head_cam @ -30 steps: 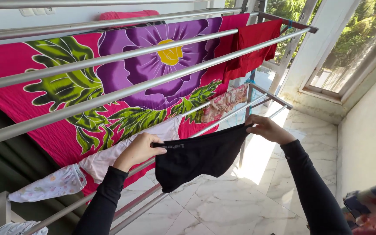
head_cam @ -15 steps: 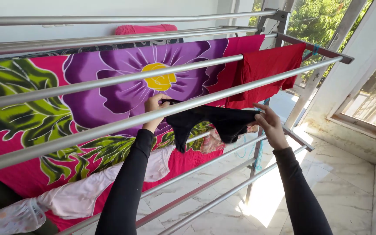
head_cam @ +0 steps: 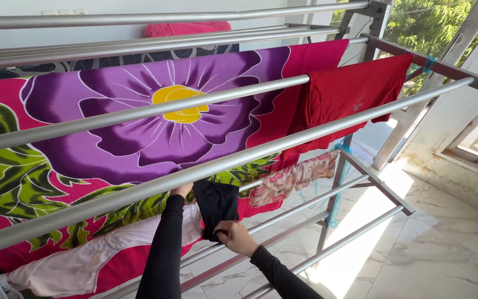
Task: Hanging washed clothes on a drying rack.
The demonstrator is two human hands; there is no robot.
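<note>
Black cloth (head_cam: 216, 204) hangs lengthwise down from a rack bar (head_cam: 283, 145). My right hand (head_cam: 234, 237) pinches its lower edge; my left hand (head_cam: 182, 190) is at its top corner, grip hidden behind the bar.

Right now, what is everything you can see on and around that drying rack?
Drying rack: one, silver metal rails, filling the view.
Flower cloth: one, pink with a purple and yellow flower and green leaves, draped across the rails.
Red garment: one, hung at the right end.
Pink towel: one, on the far top rail.
Patterned cloth: one, pink floral, on a lower rail.
White garment: one, lower left.
Black garment: one, hanging below the front rail.
Floor: pale marble tiles, sunlit.
Left hand: up at the rail, at the black garment's top.
Right hand: fingers gripping its lower edge.
</note>
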